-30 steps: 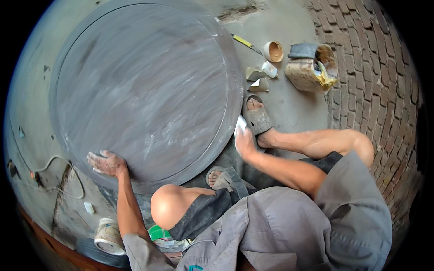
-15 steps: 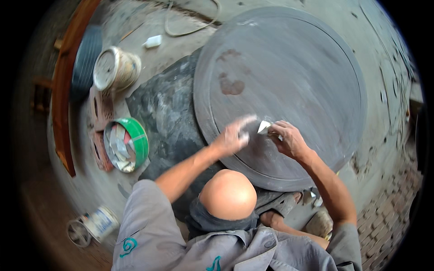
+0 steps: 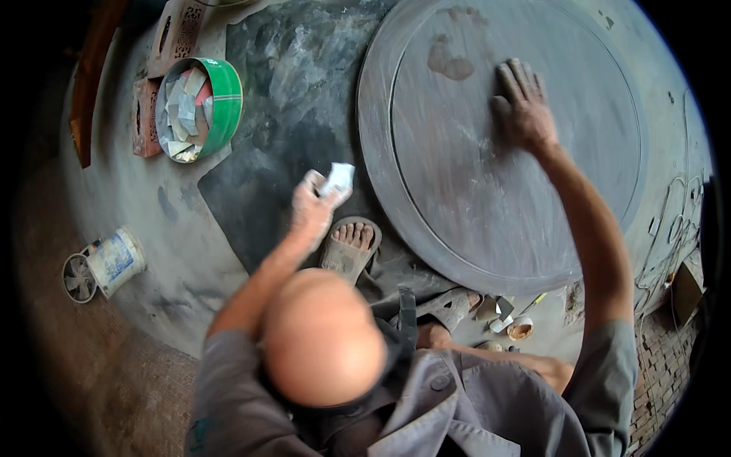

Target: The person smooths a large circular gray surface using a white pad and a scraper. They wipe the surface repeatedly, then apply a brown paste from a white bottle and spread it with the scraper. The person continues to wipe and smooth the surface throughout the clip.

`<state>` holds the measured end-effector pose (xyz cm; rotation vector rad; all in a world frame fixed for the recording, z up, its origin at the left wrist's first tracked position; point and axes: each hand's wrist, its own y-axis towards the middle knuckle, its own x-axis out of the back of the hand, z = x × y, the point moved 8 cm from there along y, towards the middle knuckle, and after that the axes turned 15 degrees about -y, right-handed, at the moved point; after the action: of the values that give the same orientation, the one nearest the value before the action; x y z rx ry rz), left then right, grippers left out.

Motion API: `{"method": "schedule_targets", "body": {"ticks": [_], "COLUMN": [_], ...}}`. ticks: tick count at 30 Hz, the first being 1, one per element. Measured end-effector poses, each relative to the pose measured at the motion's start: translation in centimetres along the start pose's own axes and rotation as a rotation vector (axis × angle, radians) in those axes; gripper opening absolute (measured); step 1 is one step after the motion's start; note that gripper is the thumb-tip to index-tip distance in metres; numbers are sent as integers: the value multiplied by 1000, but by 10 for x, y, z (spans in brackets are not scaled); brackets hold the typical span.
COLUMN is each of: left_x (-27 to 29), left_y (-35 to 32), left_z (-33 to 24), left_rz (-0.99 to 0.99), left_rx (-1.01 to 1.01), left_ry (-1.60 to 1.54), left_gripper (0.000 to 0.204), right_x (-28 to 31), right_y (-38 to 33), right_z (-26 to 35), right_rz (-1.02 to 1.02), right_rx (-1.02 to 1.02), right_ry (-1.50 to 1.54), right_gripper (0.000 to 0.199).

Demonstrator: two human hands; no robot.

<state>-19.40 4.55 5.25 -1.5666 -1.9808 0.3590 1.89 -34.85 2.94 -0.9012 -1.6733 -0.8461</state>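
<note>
Left hand had thumb and fingers pinched on a white folded piece, held over the dark sheet, just off the rim of the grey disc. Right hand was palm-down on the disc, fingers spread, nothing gripped. Disc sat ahead and to my right, its edge overlapping the sheet; couldn't tell what carried it.

Risks, my read: the pinch was on one end of the white piece with dusty-looking fingers, so it could have slipped or unfolded. Right palm was near the dark patch; if that was damp (couldn't tell), a sideways drag could have smeared it. Leaning hard on that arm could have shifted the disc if it was loose underneath, and the sandal with bare toes was right by the rim.

Count: 1 disc, 1 white piece in hand, 1 sheet, 2 sandals, 1 green tin full of scraps (too jumbled to count), 2 pierced bricks beside it, 1 white bucket tipped over, 1 small open tub, 1 yellow-handled tool. Folded bits near the tub: a few, overlapping, no firm number.
</note>
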Motion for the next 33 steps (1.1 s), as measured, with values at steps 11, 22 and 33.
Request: {"method": "schedule_targets", "body": {"ticks": [11,22,33], "left_x": [-24,-209,-181], "left_y": [-39,-184,-166], "left_z": [35,112,100], "left_rz": [-253,-658,-496], "left_rx": [215,211,-75], "left_ry": [127,-330,-193], "left_gripper": [41,49,44], "right_x": [-18,-22,-23], "right_y": [-20,-26,-23], "right_z": [-32,-31,-29], "right_rz": [-47,-35,-48], "right_rx": [61,83,114], "right_ry": [79,92,96], "right_gripper": [57,64,64]}}
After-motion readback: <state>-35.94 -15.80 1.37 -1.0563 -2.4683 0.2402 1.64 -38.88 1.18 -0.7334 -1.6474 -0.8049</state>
